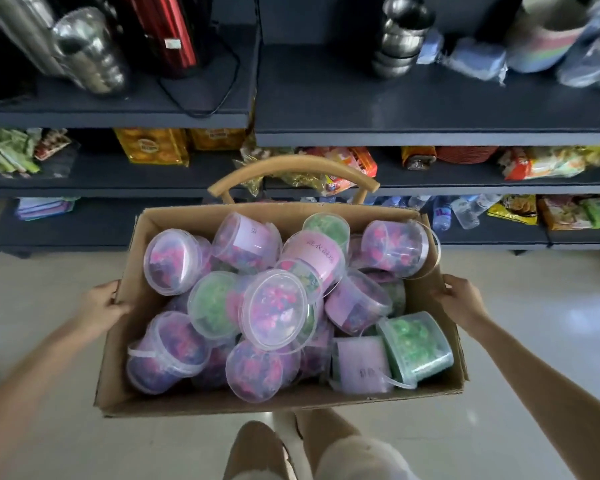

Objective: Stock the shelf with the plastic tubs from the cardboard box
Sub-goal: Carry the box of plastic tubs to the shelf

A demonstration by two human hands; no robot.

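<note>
steel bowls point(400, 39) | red flask point(167, 32) | snack packets point(153, 145) | water bottles point(465, 211) | chair back point(291, 165)

Tubs point(278, 306) in box point(291, 403); shelf point(430, 116) behind.

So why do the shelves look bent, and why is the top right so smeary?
Head view: the wide-angle lens bows the shelf edge; the wrapped goods at top right are blurred; the plastic tubs in the cardboard box look sharper; glare shines on the floor.
</note>
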